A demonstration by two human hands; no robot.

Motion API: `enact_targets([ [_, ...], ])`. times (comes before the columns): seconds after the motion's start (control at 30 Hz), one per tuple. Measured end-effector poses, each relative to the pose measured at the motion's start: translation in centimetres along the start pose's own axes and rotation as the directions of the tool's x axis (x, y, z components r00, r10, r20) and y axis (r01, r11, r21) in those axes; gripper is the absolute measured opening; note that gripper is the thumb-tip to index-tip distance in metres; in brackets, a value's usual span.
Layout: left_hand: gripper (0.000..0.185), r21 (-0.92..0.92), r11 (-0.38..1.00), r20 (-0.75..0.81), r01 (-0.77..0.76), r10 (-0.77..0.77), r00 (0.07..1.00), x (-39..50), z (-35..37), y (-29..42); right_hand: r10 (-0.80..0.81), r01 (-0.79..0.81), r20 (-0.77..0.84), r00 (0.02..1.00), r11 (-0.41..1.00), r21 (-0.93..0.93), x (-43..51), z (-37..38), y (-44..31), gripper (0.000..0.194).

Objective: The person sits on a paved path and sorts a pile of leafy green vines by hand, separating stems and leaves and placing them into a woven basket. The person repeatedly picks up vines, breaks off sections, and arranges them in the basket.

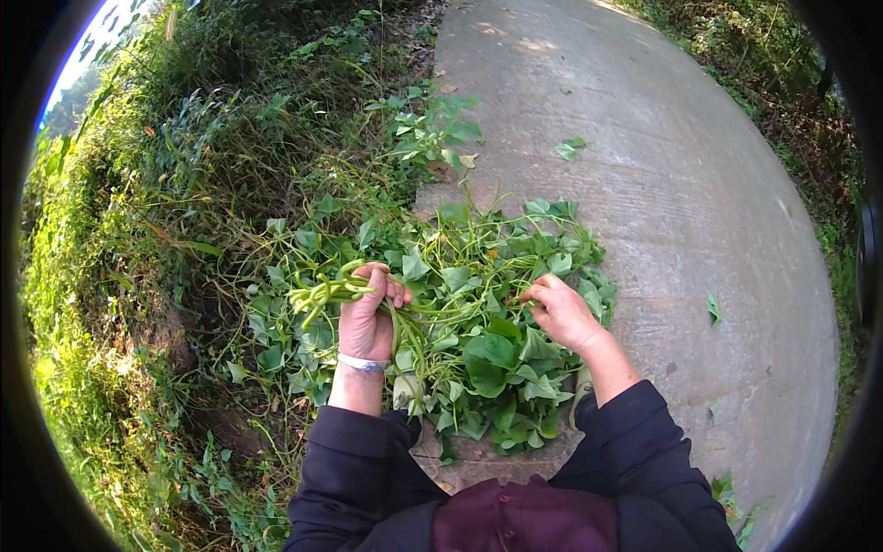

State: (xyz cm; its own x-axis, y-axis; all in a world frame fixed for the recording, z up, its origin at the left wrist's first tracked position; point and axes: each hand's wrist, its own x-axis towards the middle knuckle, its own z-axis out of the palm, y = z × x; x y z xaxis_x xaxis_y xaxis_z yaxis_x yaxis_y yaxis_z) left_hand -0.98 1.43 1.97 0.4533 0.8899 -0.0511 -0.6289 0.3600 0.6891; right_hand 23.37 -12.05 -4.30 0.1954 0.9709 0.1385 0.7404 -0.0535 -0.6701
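Observation:
My left hand (pixel 372 303), with a silver-coloured bracelet at the wrist, is closed around a bundle of green leafless stems (pixel 324 293). Their curled ends stick out to the left, and more stems trail down and right from the fist. Over the right side of a heap of leafy green vines (pixel 455 279) is my right hand (pixel 552 303), its thumb and fingertips together at a thin stem. How firmly they pinch it is hard to tell. The heap lies on the ground between and in front of my feet, its broad leaves partly hiding the shoes.
A concrete path (pixel 690 255) runs along the right, with a few loose leaves (pixel 713 308) on it. Dense grass and weeds (pixel 227 172) border it on the left, next to the heap. More undergrowth (pixel 766 76) lines the far right edge.

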Motion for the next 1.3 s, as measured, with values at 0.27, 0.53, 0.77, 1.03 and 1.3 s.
enact_targets([
  [0.27, 0.021, 0.216, 0.929, 0.008, 0.299, -0.308, 0.951, -2.1, 1.7, -4.5, -0.173, 0.150, 0.005, 0.985, 0.866, 0.477, 1.8, -1.3, -7.6, 0.019],
  [0.53, 0.024, 0.248, 0.920, -0.079, 0.304, -0.293, 0.953, -2.1, 2.5, -5.8, 0.039, 0.079, -0.163, 0.986, 0.748, 0.659, 1.6, -0.9, -7.1, 0.010],
  [0.77, 0.025, 0.295, 0.878, -0.096, 0.378, -0.366, 0.926, -3.2, 2.9, -6.6, 0.120, 0.015, -0.126, 0.985, 0.661, 0.750, 1.1, 0.0, -8.2, 0.010],
  [1.03, 0.014, 0.630, 0.776, 0.095, 0.022, -0.105, 0.990, -2.1, 2.6, -5.2, 0.125, -0.029, -0.071, 0.990, 0.659, 0.752, 1.2, -1.5, -8.0, 0.013],
  [1.3, 0.014, 0.802, 0.421, 0.403, -0.424, 0.143, 0.904, -0.7, 2.4, -3.6, 0.146, -0.185, 0.122, 0.982, 0.593, 0.783, 1.1, -3.9, -6.8, 0.013],
])
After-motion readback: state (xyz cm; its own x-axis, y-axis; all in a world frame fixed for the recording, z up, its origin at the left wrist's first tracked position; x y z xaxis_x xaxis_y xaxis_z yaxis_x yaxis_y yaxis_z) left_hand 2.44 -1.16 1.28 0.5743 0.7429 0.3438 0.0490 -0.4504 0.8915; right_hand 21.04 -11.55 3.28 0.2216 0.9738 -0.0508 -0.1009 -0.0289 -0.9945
